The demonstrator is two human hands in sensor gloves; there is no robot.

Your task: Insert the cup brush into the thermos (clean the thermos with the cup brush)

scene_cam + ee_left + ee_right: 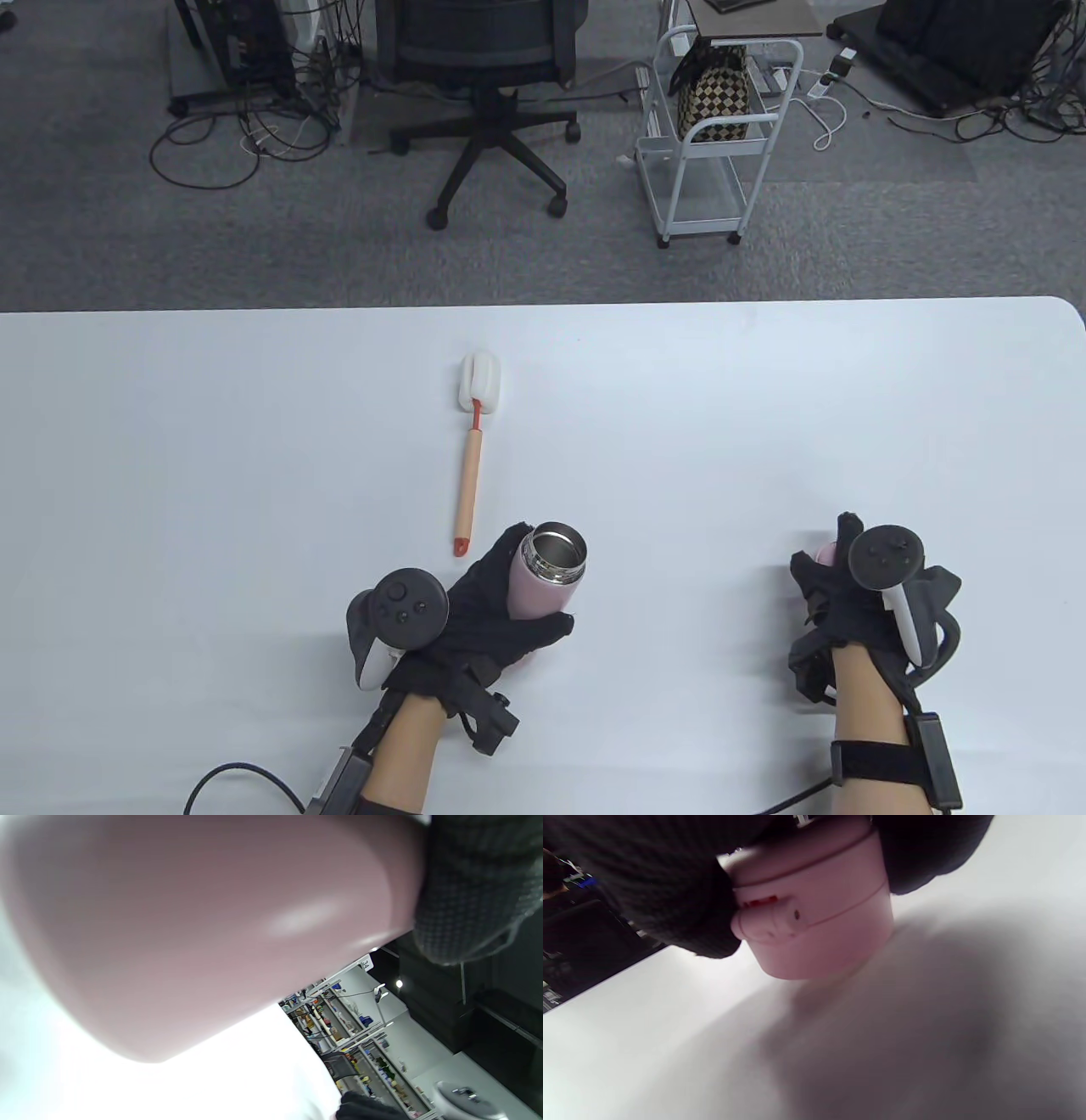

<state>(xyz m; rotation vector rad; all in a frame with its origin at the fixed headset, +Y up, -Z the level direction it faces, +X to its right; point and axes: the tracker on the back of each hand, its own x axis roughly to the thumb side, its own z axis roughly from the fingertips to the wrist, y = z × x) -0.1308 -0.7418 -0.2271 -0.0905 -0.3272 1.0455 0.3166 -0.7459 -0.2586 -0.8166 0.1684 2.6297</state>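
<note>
My left hand [475, 620] wraps pink thermos [547, 577], fingers closed round body, steel mouth open, tilted toward far side. My right hand [857, 594] grips pink lid [810, 921] from above, lid base on white table [764, 407]. Cup brush [472, 458] lies flat just beyond thermos, sponge head far, untouched.
</note>
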